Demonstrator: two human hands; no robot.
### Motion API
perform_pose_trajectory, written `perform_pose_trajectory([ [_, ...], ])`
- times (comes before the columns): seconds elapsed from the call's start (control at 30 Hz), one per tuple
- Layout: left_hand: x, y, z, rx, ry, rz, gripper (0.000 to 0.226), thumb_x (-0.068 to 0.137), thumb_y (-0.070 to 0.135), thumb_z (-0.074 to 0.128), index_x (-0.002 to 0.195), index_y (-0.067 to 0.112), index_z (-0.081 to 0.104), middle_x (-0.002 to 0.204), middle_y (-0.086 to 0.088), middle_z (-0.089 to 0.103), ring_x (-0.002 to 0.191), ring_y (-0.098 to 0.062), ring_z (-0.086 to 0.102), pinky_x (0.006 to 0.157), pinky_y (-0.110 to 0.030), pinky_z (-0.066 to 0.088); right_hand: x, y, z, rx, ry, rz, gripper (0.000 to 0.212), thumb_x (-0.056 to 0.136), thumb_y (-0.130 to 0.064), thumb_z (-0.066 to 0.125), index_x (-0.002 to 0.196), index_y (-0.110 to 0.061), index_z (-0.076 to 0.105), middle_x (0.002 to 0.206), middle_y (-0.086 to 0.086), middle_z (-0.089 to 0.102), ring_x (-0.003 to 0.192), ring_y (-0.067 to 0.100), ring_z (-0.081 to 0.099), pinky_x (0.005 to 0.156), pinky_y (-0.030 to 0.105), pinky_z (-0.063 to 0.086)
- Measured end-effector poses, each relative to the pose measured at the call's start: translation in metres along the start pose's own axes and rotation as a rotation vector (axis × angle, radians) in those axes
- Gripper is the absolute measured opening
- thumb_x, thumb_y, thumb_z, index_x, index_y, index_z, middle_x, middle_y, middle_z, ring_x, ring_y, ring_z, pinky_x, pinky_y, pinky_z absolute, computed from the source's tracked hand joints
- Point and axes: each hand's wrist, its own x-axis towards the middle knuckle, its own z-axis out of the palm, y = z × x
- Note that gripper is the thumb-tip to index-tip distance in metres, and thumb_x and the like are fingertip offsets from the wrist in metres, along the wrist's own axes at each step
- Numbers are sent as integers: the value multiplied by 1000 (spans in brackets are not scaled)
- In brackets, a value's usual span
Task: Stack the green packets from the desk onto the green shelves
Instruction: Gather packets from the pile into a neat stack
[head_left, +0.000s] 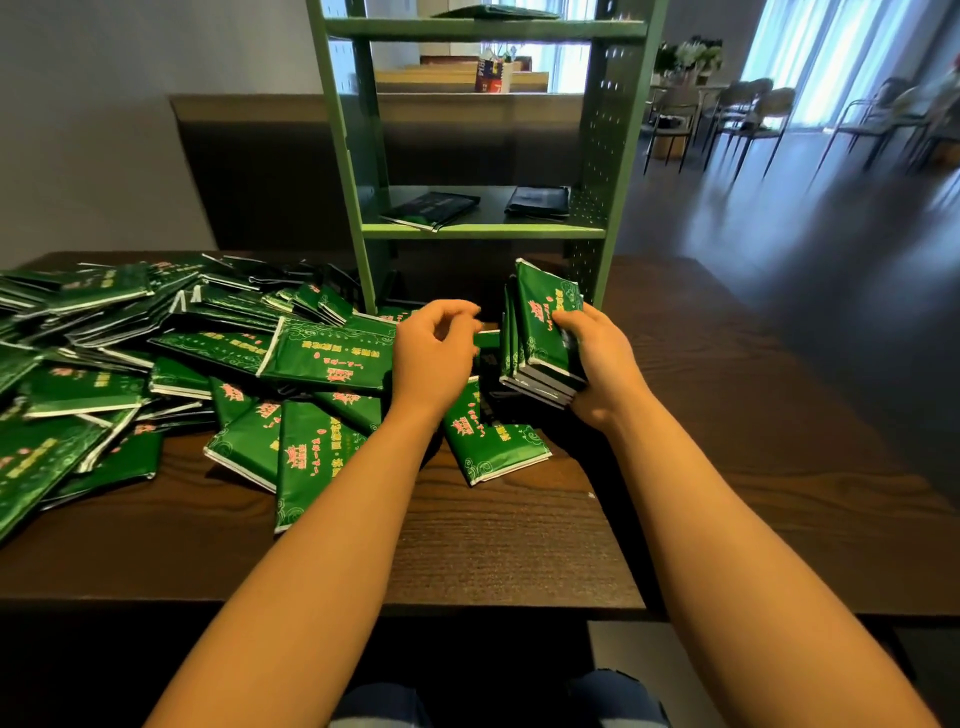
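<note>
Now the right hand (592, 358) clasps a bundle of packets (545, 332); the left hand (434, 353) curls just beside it, grip unclear. Best to square the edges before lifting to the shelves (483, 231) ahead.

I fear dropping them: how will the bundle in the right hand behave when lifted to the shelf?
The bundle is several glossy packets held on edge by the right hand, so they may slide and fan out. Each looks thin and soft-wrapped, probably light and bendy. Nothing visible binds them, so a slack grip likely spills some.
</note>
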Motion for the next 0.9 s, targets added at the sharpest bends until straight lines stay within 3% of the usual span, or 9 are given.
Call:
perform_pose_trajectory([
  [0.07,-1,-6,-3,221,-49,52,20,93,4,56,98,19,69,84,11,65,73,-5,60,64,-18,46,2,4,-2,-40,39,17,10,100,-9,57,106,-11,65,87,6,72,71,21,73,59,31,57],
  [0.13,-6,-7,-4,413,-114,64,26,90,1,54,104,18,69,85,11,64,75,-8,60,68,-22,50,3,9,-1,-80,72,28,31,98,-11,59,129,-6,60,103,13,73,77,23,74,58,31,57],
  [0.23,-13,0,-4,661,-226,91,37,87,2,54,118,19,65,109,-2,67,98,-23,62,85,-36,53,1,15,2,-100,95,14,56,94,-14,62,148,-7,48,123,20,70,87,28,75,60,33,58],
  [0.37,-24,24,-9,992,-301,27,33,90,24,63,122,19,56,117,-7,61,108,-33,57,77,-39,43,-5,18,5,-111,113,-47,52,96,-11,61,146,-8,48,117,14,72,84,20,74,61,30,58],
  [0.5,-37,33,-11,1284,-395,-106,52,91,53,59,127,16,50,127,-10,57,117,-35,55,77,-40,37,-12,19,4,-125,114,-80,51,97,-10,61,146,-13,48,114,7,71,89,19,72,70,32,60],
  [0.67,-43,34,-10,1300,-409,-145,69,86,65,60,133,16,44,129,-11,56,118,-34,55,77,-40,36,-20,18,8,-138,110,-101,58,90,-20,66,146,-9,52,119,12,72,92,21,75,70,33,60],
  [0.77,-45,32,-9,1245,-417,-174,67,87,61,63,132,15,43,129,-12,55,117,-35,54,77,-41,37,-20,19,8,-160,101,-113,75,75,-31,66,145,-7,52,120,15,72,97,26,75,76,38,61],
  [0.9,-45,30,-8,1090,-373,-207,66,84,51,72,129,17,39,121,-9,56,113,-35,54,78,-43,38,-15,22,6,-163,71,-121,75,78,-29,67,147,-4,50,122,16,72,97,25,75,74,36,59],
])
